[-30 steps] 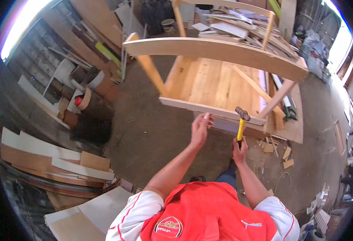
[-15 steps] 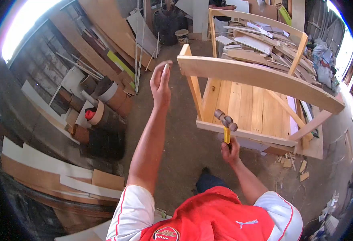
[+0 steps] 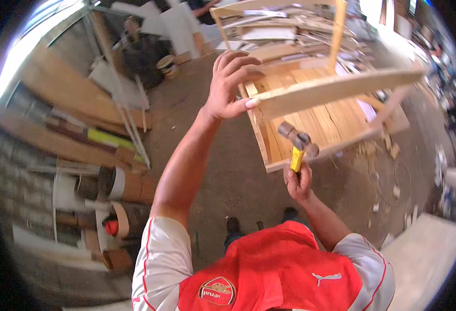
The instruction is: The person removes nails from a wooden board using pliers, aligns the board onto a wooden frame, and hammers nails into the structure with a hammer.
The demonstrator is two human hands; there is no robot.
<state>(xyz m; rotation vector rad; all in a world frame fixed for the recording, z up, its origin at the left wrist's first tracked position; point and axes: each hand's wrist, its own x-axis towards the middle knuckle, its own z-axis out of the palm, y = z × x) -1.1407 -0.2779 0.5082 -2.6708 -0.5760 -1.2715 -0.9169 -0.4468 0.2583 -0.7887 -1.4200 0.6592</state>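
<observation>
My left hand [image 3: 230, 85] is raised at the near left corner of the wooden frame, its fingers spread and curved over the end of the top rail [image 3: 337, 93]. Its thumb lies at the rail's end; whether it presses on the wood is unclear. Low in front of the frame, my right hand [image 3: 299, 182] grips a hammer [image 3: 297, 155] by its yellow and black handle, the metal head pointing up. Behind the hammer head is the frame's slatted plank base [image 3: 311, 119]. The near lower rail [image 3: 337, 151] runs just beyond my right hand.
Scrap wood [image 3: 269, 33] is piled behind the frame. Boards [image 3: 57, 88] lean at the left, above drum-like containers [image 3: 129, 186]. A bucket [image 3: 167, 66] stands at the back. Part of another person [image 3: 203, 8] shows at the top. Offcuts [image 3: 394, 150] lie on the floor at right.
My left hand has gone from near the lower rail, up through the air, to the end of the top rail. The hammer stays in my right hand. The view has shifted and turned.
</observation>
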